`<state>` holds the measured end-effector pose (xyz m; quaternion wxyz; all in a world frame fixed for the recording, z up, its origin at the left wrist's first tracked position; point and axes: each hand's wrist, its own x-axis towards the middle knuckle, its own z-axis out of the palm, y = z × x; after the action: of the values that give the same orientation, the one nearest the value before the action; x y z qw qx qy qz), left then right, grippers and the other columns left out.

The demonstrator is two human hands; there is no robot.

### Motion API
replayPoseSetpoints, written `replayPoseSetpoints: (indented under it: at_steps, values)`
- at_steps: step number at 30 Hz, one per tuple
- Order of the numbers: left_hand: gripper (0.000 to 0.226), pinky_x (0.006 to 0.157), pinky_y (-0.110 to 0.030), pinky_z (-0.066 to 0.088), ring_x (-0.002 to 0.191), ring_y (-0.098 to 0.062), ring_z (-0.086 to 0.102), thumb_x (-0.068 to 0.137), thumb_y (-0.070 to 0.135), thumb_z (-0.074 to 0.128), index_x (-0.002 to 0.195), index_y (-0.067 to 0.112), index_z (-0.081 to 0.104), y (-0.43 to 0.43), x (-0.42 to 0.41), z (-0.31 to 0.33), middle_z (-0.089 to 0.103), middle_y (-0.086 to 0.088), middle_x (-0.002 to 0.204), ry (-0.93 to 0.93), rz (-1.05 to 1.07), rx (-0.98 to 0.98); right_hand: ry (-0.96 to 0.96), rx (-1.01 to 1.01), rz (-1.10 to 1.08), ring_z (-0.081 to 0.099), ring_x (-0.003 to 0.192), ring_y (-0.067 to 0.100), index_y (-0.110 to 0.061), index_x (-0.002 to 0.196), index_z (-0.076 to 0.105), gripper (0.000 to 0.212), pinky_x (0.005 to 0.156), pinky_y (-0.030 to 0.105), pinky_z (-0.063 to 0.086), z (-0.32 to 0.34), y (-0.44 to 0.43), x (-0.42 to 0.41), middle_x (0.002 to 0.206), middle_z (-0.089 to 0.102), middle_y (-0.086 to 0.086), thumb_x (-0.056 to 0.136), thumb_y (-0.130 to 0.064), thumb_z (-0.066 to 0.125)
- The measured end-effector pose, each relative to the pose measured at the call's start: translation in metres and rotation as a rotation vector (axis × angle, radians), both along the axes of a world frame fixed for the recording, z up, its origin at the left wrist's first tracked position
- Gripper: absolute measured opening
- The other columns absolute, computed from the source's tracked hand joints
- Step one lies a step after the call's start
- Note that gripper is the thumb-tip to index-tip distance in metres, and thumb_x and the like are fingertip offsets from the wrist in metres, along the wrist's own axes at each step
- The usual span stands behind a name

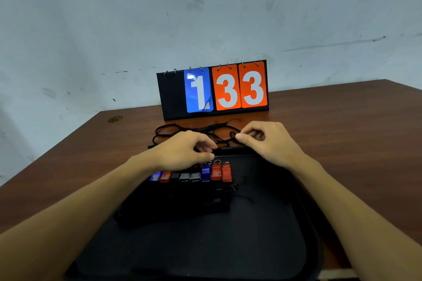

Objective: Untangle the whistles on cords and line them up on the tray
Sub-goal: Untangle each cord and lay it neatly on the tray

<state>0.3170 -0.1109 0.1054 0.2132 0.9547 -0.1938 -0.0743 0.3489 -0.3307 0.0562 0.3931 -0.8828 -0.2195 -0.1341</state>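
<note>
Head view: the whistles (194, 175) lie side by side in a row (blue, red, black, grey, then blue and red again) on the far part of the black tray (251, 235). Their black cords (180, 131) trail past the far rim onto the brown surface (342, 121), in a loose tangle before a flip scoreboard (214, 89). The right hand (262, 141) pinches a loop of cord between thumb and forefinger. The left hand (185, 150) curls over the cords at the rim, though I cannot tell whether it grasps one. The cords look thin, limp and apt to snag. They are best taken at a loop and drawn gently, since the small, light whistles would likely slide out of line.
</note>
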Motion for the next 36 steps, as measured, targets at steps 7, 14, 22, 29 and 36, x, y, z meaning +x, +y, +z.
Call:
replayPoseSetpoints:
  at_steps: [7,14,22,29,36]
  values:
    - [0.019,0.082,-0.014,0.043,0.097,-0.004,0.056,0.091,0.020,0.059,0.108,0.019,0.069,-0.018,0.033,-0.007,0.064,0.008,0.104,-0.200,0.088,-0.108,-0.038,0.050,-0.025,0.059,0.084,-0.001,-0.022,0.096,0.069,0.011,0.069,0.005,0.041,-0.006,-0.007,0.006,0.088,0.064,-0.012,0.092,-0.024,0.059]
    - [0.032,0.089,-0.019,0.043,0.099,-0.005,0.052,0.090,0.003,0.057,0.119,0.017,0.063,-0.039,0.054,-0.009,0.055,0.007,0.108,-0.223,-0.052,0.131,-0.043,-0.033,0.032,0.060,0.092,0.004,-0.020,0.099,0.071,0.021,0.082,0.015,0.048,-0.008,-0.009,0.006,0.101,0.067,-0.007,0.091,-0.011,0.053]
    - [0.016,0.090,-0.033,0.050,0.101,-0.015,0.058,0.087,0.018,0.065,0.101,0.021,0.070,-0.045,0.072,-0.015,0.057,0.004,0.105,-0.252,-0.088,0.346,-0.052,-0.015,-0.030,0.059,0.090,0.003,-0.022,0.099,0.070,0.020,0.077,0.011,0.045,-0.008,-0.009,0.008,0.099,0.065,-0.009,0.091,-0.012,0.054]
    - [0.011,0.081,-0.025,0.046,0.091,-0.012,0.059,0.087,0.023,0.065,0.094,0.015,0.070,-0.026,0.070,0.022,0.066,0.002,0.095,-0.294,0.080,0.064,-0.025,0.053,-0.126,0.053,0.084,-0.007,-0.024,0.103,0.068,0.018,0.070,0.002,0.038,-0.003,-0.007,0.009,0.100,0.061,-0.012,0.093,-0.015,0.056]
    - [0.017,0.068,-0.018,0.044,0.081,-0.012,0.065,0.087,0.024,0.066,0.097,0.011,0.071,-0.007,0.049,0.073,0.072,-0.001,0.087,-0.421,0.251,-0.243,0.021,0.200,-0.024,0.056,0.095,-0.004,-0.025,0.116,0.060,0.024,0.072,0.006,0.041,0.040,0.016,-0.008,0.108,0.061,-0.011,0.093,-0.029,0.057]
